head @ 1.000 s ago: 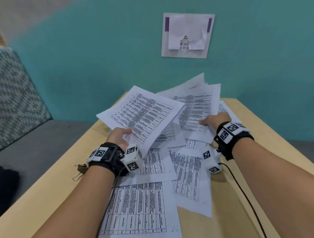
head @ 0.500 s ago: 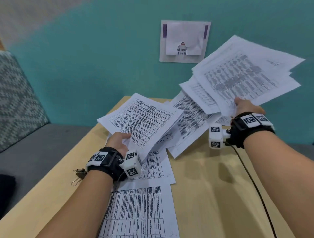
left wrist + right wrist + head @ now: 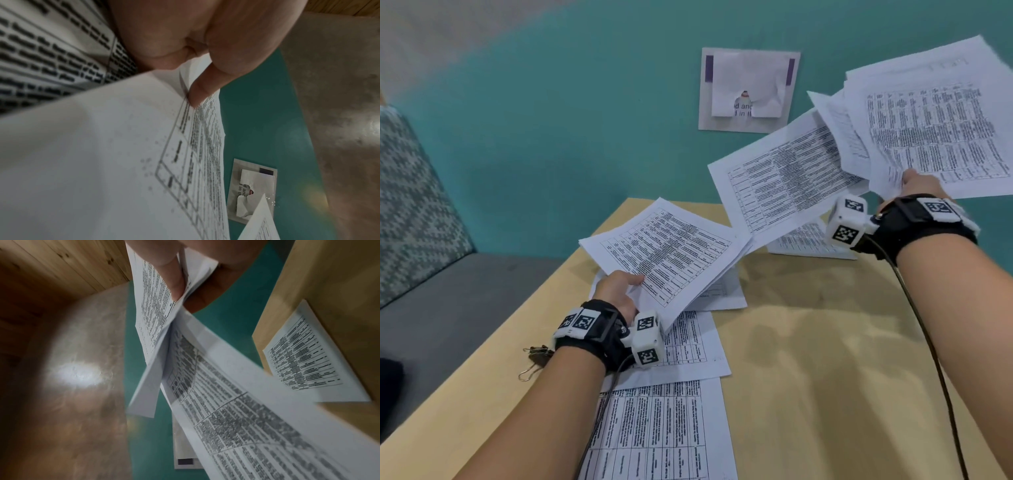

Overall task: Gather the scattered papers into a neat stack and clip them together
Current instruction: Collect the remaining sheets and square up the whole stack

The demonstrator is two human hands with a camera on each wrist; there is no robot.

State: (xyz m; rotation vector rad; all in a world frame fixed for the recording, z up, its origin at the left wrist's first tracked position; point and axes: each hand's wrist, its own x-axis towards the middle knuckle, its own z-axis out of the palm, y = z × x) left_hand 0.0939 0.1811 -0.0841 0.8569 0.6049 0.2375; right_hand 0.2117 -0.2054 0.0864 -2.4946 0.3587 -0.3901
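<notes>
My left hand (image 3: 619,291) pinches the near edge of a small bundle of printed sheets (image 3: 667,253), held tilted over the table's left half; the left wrist view shows its thumb (image 3: 201,91) pressed on the paper (image 3: 92,162). My right hand (image 3: 917,185) grips a loose fan of several printed sheets (image 3: 935,130), lifted high at the right, one long sheet (image 3: 784,178) drooping toward the table; the right wrist view shows that fan (image 3: 236,402) from below. More sheets lie flat: two near me (image 3: 664,428), one at the far edge (image 3: 804,240). Binder clips (image 3: 534,359) lie by my left wrist.
The wooden table (image 3: 808,377) stands against a teal wall with a paper notice (image 3: 748,89) on it. A grey bench with a patterned cushion (image 3: 410,212) runs along the left. A black cable (image 3: 928,342) trails from my right wrist across the table.
My right hand has lifted its fan of sheets off the table and raised it up and to the right. The left hand has kept its bundle roughly in place.
</notes>
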